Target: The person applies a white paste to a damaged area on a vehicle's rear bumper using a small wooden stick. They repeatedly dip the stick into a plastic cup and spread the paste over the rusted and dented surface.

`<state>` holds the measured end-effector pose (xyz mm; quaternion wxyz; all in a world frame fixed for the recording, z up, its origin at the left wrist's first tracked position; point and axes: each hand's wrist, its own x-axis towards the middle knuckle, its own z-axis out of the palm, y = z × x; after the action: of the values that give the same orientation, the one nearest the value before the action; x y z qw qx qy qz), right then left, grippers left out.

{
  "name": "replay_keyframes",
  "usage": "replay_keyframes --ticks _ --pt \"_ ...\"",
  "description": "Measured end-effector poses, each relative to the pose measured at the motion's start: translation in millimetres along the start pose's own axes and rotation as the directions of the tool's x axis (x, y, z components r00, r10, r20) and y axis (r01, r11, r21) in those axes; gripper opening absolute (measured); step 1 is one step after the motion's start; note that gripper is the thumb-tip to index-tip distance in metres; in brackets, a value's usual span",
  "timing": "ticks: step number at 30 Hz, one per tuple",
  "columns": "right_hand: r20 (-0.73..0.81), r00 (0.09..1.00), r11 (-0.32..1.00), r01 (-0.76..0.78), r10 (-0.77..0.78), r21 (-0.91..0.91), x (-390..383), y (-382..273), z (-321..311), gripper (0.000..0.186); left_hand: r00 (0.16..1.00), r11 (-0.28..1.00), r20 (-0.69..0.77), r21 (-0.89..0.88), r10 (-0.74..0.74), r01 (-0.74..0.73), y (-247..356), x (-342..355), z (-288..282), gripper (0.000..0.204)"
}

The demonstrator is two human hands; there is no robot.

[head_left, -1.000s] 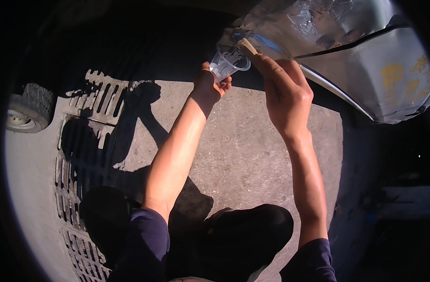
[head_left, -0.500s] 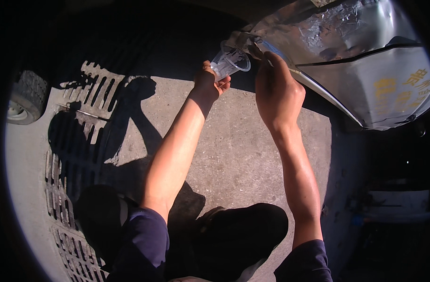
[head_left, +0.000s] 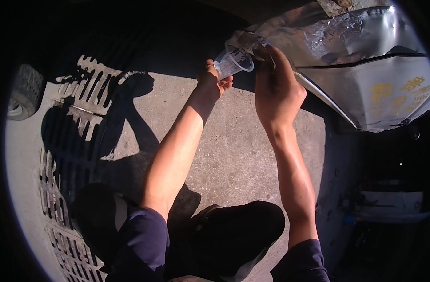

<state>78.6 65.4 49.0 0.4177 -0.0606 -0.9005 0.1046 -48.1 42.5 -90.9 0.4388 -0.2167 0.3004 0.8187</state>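
My left hand (head_left: 211,79) is closed around a clear plastic cup (head_left: 231,63), which tilts with its mouth toward the upper right. The cup's rim sits against or just under the narrow, crumpled corner of a large silver foil bag (head_left: 337,87) with yellow printing. My right hand (head_left: 279,91) pinches that corner between thumb and fingers; its fingertips are partly hidden behind the hand. I cannot tell whether the cup has anything in it. Both arms reach forward, and the hands are a short way apart.
Sunlit concrete floor (head_left: 234,145) lies below my arms, with a slotted metal drain grate (head_left: 90,87) along the left. A tyre (head_left: 27,91) stands at the far left. My bent knee (head_left: 248,221) is at the bottom. Deep shade covers the back and right.
The cup has moved slightly right, with its rim closer to the bag's corner. My right hand keeps its pinch on the bag. The whole view has shifted a little.
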Motion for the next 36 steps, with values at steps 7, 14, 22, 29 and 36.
replay_keyframes --ticks 7,14,22,29,36 --pt "0.141 0.955 0.926 0.290 -0.262 -0.244 4 -4 -15 0.041 1.000 1.000 0.008 0.007 0.014 -0.014 0 -2 0 0.054" --pt "0.542 0.723 0.647 0.664 -0.429 -0.375 21 4 -35 0.055 1.000 1.000 -0.019 -0.009 0.005 -0.006 0 -7 3 0.052" --pt "0.732 0.577 0.502 0.783 -0.363 -0.368 40 -3 -37 0.031 0.998 0.998 0.048 -0.058 0.028 -0.025 -6 0 -3 0.051" --pt "0.691 0.609 0.538 0.759 -0.389 -0.367 40 -22 -42 0.025 1.000 0.999 0.010 -0.046 0.016 -0.016 -7 9 -1 0.055" --pt "0.699 0.640 0.508 0.738 -0.318 -0.444 45 -22 -18 0.029 0.997 0.993 0.040 -0.105 0.060 -0.055 -11 10 -3 0.054"
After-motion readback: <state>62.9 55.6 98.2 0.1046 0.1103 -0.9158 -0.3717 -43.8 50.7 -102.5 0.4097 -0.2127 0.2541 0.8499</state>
